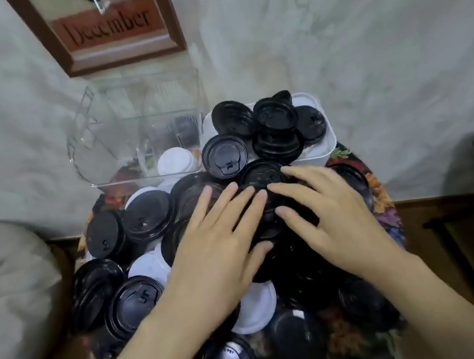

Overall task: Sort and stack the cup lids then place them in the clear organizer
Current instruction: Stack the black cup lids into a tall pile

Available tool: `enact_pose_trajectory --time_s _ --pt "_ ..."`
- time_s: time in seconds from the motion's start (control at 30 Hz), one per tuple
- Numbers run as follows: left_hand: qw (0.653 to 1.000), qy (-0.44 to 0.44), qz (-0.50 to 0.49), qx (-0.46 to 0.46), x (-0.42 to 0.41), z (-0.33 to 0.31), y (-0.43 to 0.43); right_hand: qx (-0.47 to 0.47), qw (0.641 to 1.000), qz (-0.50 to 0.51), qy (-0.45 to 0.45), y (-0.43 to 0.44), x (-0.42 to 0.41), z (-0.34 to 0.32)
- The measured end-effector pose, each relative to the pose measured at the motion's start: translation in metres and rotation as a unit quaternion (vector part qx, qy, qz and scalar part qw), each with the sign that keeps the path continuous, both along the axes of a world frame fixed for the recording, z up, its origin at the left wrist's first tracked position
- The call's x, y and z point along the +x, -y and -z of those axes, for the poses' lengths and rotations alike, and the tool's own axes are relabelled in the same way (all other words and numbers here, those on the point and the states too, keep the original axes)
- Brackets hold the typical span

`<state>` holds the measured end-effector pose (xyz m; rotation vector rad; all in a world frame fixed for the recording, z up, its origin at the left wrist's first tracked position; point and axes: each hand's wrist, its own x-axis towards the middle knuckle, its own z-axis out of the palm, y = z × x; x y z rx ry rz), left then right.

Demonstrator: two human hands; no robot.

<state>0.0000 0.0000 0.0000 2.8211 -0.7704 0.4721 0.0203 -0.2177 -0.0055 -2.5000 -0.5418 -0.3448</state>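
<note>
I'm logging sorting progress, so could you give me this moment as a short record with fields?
left hand: laid flat on black lids at centre, fingers straight
right hand: resting on the same lids, fingers relaxed
clear organizer: back left, white lid inside
white bin: back right, heaped with black lids
table: black and white lids scattered unsorted

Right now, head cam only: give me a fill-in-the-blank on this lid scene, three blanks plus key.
1. The left hand and right hand both rest on a lid pile whose colour is ____.
2. The lid stack seen through the front wall of the clear organizer is ____.
3. The framed sign behind the organizer reads ____.
Missing words: black; white; December.
</note>
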Motion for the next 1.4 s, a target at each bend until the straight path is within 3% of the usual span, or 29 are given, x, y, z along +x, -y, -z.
enact_pose_trajectory --time_s 0.1,0.17,0.47,0.67,0.87,1.17,1.4 --pt "0.999 0.038 0.009 0.001 0.001 0.011 -0.006 -0.022 0.997 -0.007 0.070 -0.004 -0.001 0.011" --pt "0.999 0.035 0.010 -0.008 0.002 0.015 -0.008 -0.027 0.998 0.000 0.064 -0.007 -0.002 0.013" --pt "0.991 0.045 -0.038 -0.117 -0.024 0.013 -0.022 0.059 0.989 0.035 0.128 -0.013 -0.022 0.001" --pt "0.979 0.028 -0.017 -0.201 -0.098 0.015 -0.027 0.075 0.984 0.030 0.161 0.005 -0.100 -0.014" --pt "0.958 -0.058 -0.018 -0.282 -0.180 0.067 -0.022 0.051 0.992 -0.012 0.113 0.013 -0.191 0.052" --pt "0.922 -0.183 -0.022 -0.340 -0.183 0.094 0.002 0.098 0.993 0.005 0.063 0.009 -0.208 0.105" --pt "0.922 -0.172 -0.020 -0.346 -0.190 0.102 0.003 0.161 0.976 0.005 -0.149 0.007 -0.207 0.089"
